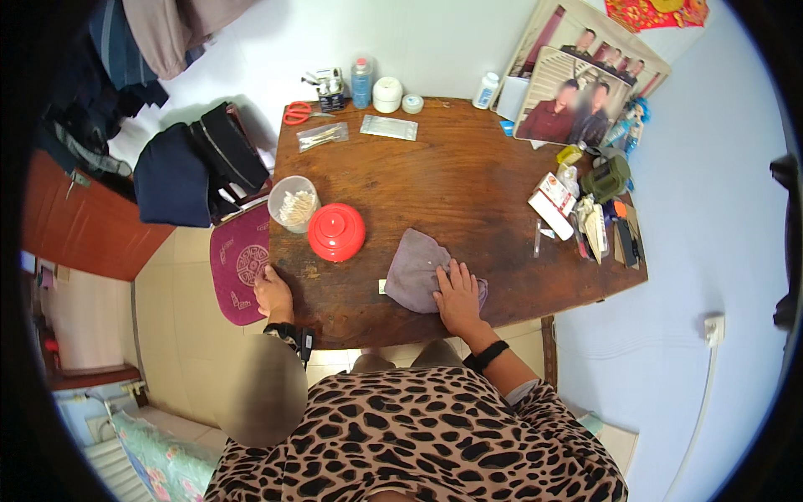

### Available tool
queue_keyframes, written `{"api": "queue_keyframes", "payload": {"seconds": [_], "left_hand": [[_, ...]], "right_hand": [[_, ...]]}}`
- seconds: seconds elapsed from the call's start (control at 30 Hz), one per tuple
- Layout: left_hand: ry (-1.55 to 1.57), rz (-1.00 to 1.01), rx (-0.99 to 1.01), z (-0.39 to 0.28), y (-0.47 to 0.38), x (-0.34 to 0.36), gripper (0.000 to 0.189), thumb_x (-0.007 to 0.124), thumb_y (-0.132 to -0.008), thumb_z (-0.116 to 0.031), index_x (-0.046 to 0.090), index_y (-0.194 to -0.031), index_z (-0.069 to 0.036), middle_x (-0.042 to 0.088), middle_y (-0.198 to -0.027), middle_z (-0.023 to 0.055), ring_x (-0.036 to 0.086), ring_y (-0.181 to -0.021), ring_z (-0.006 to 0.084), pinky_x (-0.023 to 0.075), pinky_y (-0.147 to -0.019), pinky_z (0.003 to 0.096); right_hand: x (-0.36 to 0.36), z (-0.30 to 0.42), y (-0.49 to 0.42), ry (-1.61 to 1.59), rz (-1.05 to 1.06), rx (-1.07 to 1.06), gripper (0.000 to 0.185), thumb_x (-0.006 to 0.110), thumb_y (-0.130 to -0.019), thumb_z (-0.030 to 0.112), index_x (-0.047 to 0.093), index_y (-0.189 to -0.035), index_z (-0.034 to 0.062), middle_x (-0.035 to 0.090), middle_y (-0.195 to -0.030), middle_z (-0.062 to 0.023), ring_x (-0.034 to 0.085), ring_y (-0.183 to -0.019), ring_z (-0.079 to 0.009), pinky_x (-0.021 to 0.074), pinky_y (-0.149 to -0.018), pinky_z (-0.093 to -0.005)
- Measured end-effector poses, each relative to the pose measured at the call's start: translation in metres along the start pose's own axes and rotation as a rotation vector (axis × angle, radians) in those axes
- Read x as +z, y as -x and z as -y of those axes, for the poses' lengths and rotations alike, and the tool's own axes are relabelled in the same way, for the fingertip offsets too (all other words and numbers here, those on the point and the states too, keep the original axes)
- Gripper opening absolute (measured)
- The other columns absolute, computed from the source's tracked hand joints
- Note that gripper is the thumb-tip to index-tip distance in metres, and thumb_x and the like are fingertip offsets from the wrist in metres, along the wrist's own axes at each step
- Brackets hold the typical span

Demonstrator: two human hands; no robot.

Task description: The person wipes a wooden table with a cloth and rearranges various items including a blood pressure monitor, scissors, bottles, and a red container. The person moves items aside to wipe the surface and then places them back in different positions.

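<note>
My right hand [458,298] lies flat on a folded greyish-purple cloth [411,273], fingers extended, near the front edge of a wooden table [433,182]. A small pale tag [382,287] sits at the cloth's left side. My left hand [274,295] is at the table's left edge with its fingers curled; whether they grip anything is hidden. Beyond it stand a red round lidded container [336,232] and a clear plastic tub of cotton swabs [295,204]. A purple patterned seat cushion [238,263] shows beside the left hand.
Red-handled scissors [298,113], a bag of swabs [322,136], a silver packet [389,127], a blue bottle [362,83] and white jars [387,95] line the back. Framed photographs [574,113] lean at the back right. A white box [552,206] and a green container [606,177] crowd the right side.
</note>
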State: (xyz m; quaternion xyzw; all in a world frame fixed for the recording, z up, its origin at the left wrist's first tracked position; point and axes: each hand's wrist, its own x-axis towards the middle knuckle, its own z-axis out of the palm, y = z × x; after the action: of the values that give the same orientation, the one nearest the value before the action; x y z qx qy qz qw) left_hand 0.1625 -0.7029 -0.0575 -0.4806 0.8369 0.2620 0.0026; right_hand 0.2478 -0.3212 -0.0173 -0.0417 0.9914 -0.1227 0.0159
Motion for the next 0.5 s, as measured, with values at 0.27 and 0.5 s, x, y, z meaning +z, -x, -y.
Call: {"api": "queue_keyframes", "payload": {"seconds": [0.27,0.5], "left_hand": [[-0.182,-0.212,-0.106,-0.031,0.016,0.010,0.054,0.034,-0.101,-0.055,0.062,-0.122,-0.014,0.067,-0.117,0.0101,0.063,-0.110,0.0314,0.0470,-0.090,0.0489],[-0.298,-0.097,-0.167,-0.045,0.015,0.004,0.065,0.022,-0.102,-0.056,0.066,-0.114,-0.010,0.069,-0.113,0.0138,0.064,-0.108,0.0351,0.0483,-0.090,0.0486]], "right_hand": [[-0.060,-0.029,-0.111,-0.168,0.107,-0.219,0.053,0.064,-0.090,0.032,0.052,-0.135,0.0056,0.043,-0.144,-0.0237,0.039,-0.134,-0.0432,0.0257,-0.112,-0.0577],[-0.050,-0.027,-0.302,-0.146,0.162,-0.372,0.068,0.058,-0.096,0.037,0.031,-0.149,0.0036,0.022,-0.157,-0.0234,0.026,-0.143,-0.0399,0.0221,-0.117,-0.0497]]}}
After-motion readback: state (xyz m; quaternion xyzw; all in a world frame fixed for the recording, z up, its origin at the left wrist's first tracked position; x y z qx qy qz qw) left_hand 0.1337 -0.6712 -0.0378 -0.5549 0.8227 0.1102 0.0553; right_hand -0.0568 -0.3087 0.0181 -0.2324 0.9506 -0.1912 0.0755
